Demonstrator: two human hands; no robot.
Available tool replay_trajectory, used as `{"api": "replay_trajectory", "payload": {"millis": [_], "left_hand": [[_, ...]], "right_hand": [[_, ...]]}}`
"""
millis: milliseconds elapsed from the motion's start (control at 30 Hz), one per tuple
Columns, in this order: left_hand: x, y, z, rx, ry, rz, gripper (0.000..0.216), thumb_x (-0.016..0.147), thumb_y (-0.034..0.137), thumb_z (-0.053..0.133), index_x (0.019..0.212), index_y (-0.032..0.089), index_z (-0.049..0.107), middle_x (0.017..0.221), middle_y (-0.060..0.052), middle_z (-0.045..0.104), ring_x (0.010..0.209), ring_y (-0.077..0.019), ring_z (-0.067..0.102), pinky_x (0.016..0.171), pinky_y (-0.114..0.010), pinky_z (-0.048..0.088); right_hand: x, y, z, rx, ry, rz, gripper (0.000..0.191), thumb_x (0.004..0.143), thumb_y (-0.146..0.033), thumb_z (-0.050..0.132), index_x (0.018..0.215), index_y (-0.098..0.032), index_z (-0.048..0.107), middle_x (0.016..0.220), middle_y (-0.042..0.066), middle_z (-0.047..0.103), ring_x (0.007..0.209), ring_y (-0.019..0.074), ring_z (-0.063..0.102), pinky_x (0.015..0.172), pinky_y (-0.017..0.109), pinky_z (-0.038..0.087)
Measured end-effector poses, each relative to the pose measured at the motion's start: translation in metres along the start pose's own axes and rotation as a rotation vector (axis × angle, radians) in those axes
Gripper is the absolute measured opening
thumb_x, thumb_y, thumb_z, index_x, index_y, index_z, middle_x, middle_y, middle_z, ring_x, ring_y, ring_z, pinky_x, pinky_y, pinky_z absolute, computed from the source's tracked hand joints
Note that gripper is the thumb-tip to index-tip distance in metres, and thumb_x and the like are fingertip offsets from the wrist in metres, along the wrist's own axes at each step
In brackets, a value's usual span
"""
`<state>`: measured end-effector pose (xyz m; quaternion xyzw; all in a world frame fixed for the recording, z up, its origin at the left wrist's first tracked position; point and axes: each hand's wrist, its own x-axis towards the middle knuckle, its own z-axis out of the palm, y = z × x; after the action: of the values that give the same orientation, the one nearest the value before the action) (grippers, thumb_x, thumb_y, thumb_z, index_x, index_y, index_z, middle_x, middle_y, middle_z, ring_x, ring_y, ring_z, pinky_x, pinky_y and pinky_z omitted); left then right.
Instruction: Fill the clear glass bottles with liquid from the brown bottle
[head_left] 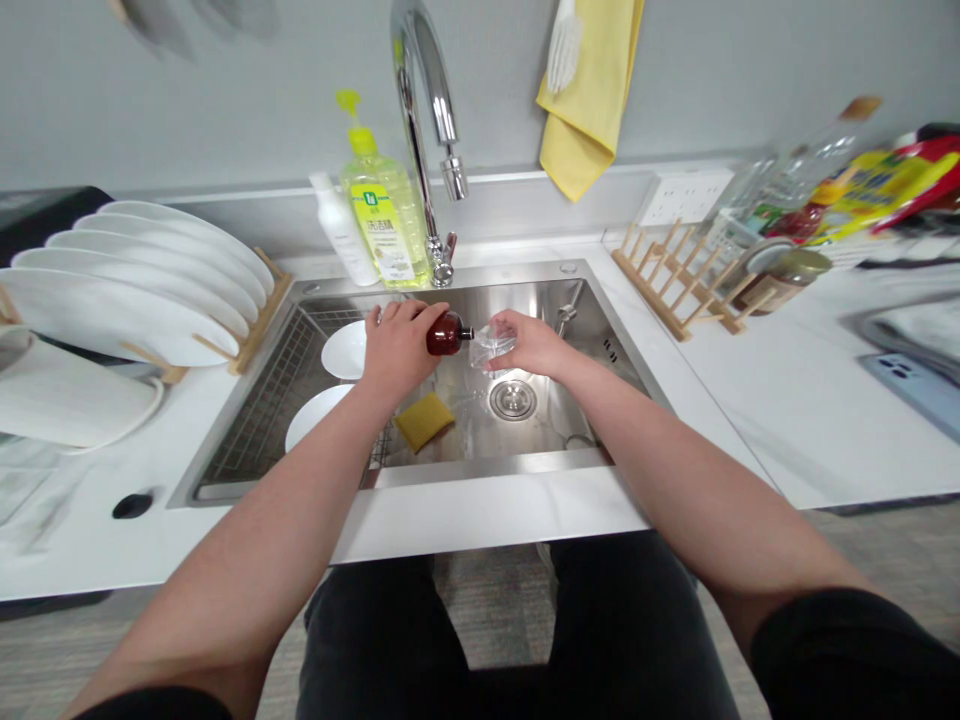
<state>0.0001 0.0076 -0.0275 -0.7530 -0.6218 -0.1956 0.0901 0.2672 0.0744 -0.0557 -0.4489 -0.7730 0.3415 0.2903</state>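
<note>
The steel sink [480,440] lies widest, set in the white counter [495,515]. Both bare forearms reach over its near edge and converge: the left forearm [289,530] slants up to the right, the right forearm [694,470] up to the left. The left hand [403,345] is turned back-up, its fingers curled around a dark brown bottle [445,334], held on its side above the sink with its black neck pointing right. A yellow sponge [424,421] lies below that hand. The right hand [534,346] grips a small clear container [491,347] between forefinger and thumb, beside the bottle's mouth; whether the two touch, I cannot tell.
</note>
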Motion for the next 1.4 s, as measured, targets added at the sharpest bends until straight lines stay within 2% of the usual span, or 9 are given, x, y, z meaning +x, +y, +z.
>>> {"api": "replay_trajectory", "payload": {"millis": [567, 933, 1400], "left_hand": [[-0.0004, 0.0016, -0.0027, 0.000, 0.003, -0.002, 0.065, 0.097, 0.030, 0.076, 0.162, 0.035, 0.070, 0.153, -0.013, 0.074, 0.145, -0.0441, 0.061, 0.134, -0.067, 0.031], [-0.0009, 0.0040, -0.0060, 0.002, -0.014, -0.005, 0.063, 0.100, 0.032, 0.073, 0.163, 0.036, 0.069, 0.155, -0.013, 0.072, 0.148, -0.0438, 0.059, 0.136, -0.066, 0.029], [-0.0012, 0.0058, -0.0064, 0.015, 0.022, 0.004, 0.063, 0.099, 0.028, 0.072, 0.162, 0.036, 0.070, 0.156, -0.013, 0.073, 0.147, -0.0440, 0.059, 0.138, -0.071, 0.025]], "right_hand": [[-0.0007, -0.0017, 0.0003, -0.008, -0.001, 0.007, 0.069, 0.063, -0.030, 0.110, 0.122, -0.025, 0.074, 0.125, 0.007, 0.083, 0.114, 0.0325, 0.080, 0.110, 0.050, 0.061], [-0.0016, -0.0028, 0.0011, -0.009, 0.002, 0.004, 0.070, 0.062, -0.033, 0.109, 0.122, -0.024, 0.073, 0.123, 0.007, 0.083, 0.112, 0.0311, 0.080, 0.107, 0.047, 0.061], [-0.0016, -0.0028, 0.0022, -0.003, -0.001, 0.012, 0.071, 0.062, -0.029, 0.108, 0.123, -0.025, 0.072, 0.123, 0.006, 0.082, 0.112, 0.0308, 0.079, 0.106, 0.047, 0.061]]}}
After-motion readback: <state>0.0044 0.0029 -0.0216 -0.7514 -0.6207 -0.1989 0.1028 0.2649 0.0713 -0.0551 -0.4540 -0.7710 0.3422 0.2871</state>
